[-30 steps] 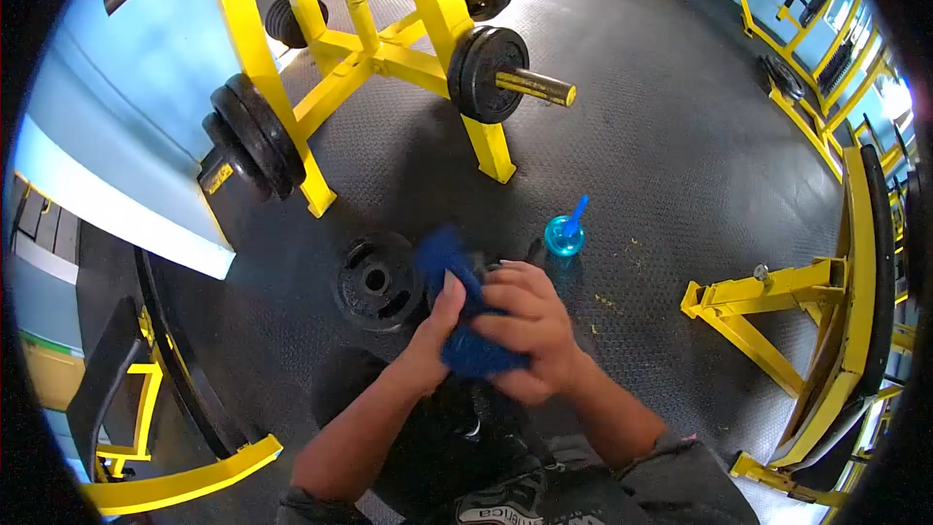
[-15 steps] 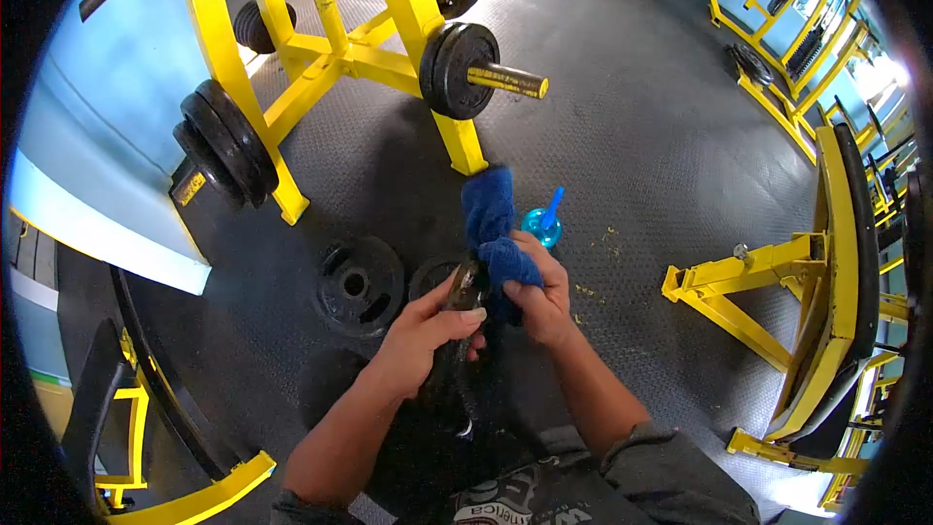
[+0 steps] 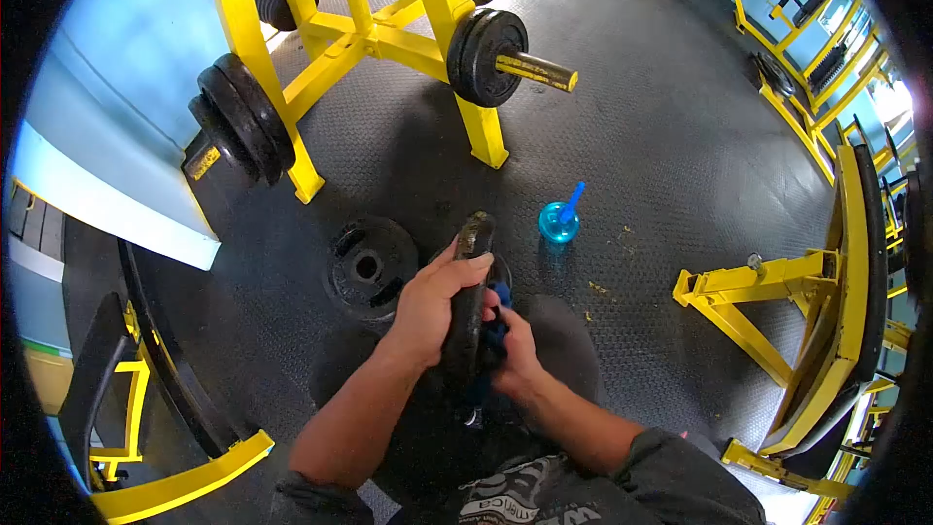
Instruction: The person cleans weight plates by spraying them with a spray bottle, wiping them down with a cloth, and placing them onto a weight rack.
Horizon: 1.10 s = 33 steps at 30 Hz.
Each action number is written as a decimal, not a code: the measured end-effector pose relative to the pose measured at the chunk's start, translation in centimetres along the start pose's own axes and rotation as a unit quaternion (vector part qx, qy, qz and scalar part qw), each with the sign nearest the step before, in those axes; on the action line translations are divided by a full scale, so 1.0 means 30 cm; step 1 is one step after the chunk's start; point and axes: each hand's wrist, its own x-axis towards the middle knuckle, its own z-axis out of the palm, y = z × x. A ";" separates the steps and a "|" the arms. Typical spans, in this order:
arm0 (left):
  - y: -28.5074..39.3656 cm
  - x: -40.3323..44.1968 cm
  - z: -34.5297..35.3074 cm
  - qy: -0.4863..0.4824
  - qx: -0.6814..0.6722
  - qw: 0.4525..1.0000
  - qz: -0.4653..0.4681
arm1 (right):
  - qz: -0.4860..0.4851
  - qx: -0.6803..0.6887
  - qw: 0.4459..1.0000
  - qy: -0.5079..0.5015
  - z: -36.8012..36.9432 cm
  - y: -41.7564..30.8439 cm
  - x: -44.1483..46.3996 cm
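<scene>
A worn black weight plate (image 3: 470, 301) stands on edge between my hands, above my lap. My left hand (image 3: 428, 306) grips it from the left, thumb across its rim. On the plate's right side, my right hand (image 3: 517, 355) holds a dark blue cloth (image 3: 498, 331) against its face; much of the cloth is hidden by the plate and fingers. A larger black plate (image 3: 367, 266) lies flat on the floor to the left. Beyond my right hand stands a clear blue bottle (image 3: 559, 222) with a blue top.
Ahead is a yellow rack (image 3: 418, 49) with black plates (image 3: 489, 56) on its pegs. A yellow-framed bench (image 3: 768, 282) stands at the right. A pale blue wall (image 3: 126, 68) and a low yellow-framed machine (image 3: 185, 476) are on the left.
My right hand and the cloth have moved down from the plate's top edge to its right side. The left hand still grips the plate. The view has shifted slightly.
</scene>
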 end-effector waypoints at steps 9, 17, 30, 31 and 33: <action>-0.057 0.064 -0.005 -0.014 0.135 0.983 0.124 | 0.088 -0.022 0.981 0.170 0.269 0.087 -0.243; -0.066 0.086 -0.044 -0.050 0.289 0.949 0.115 | -0.112 -0.350 0.916 0.161 0.343 0.012 -0.291; -0.080 0.013 -0.012 -0.072 0.008 0.997 -0.040 | -0.479 -0.653 0.586 0.020 0.179 -0.128 -0.105; -0.067 0.014 -0.007 -0.109 0.035 0.991 -0.068 | -0.351 -0.514 0.777 0.095 0.173 -0.135 -0.089; -0.054 0.005 0.013 -0.100 0.089 0.988 -0.071 | -0.251 -0.380 0.885 0.098 0.139 -0.132 -0.081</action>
